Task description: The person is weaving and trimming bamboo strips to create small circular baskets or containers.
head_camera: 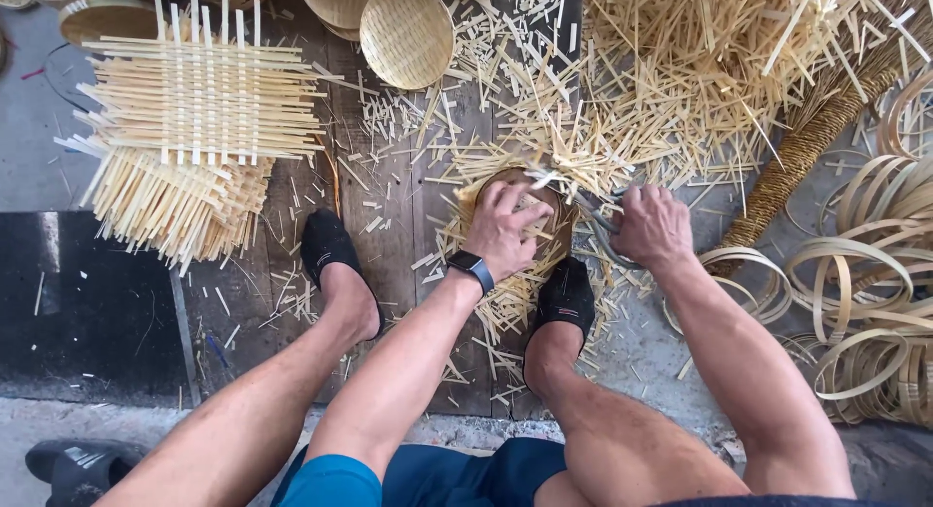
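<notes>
My left hand (503,227) presses down on a small round woven bamboo basket (556,208) that sits on the floor between my feet, with loose strip ends sticking out around its rim. My right hand (651,225) is closed around a pair of grey scissors (604,231) at the basket's right edge. A dark watch is on my left wrist. Most of the basket is hidden under my left hand.
Stacked square woven bamboo mats (199,108) lie at the left. A finished round basket (406,33) stands at the top. A heap of cut bamboo strips (680,69) covers the upper right. Coiled bamboo hoops (865,293) lie at the right. My black-socked feet (330,249) flank the work.
</notes>
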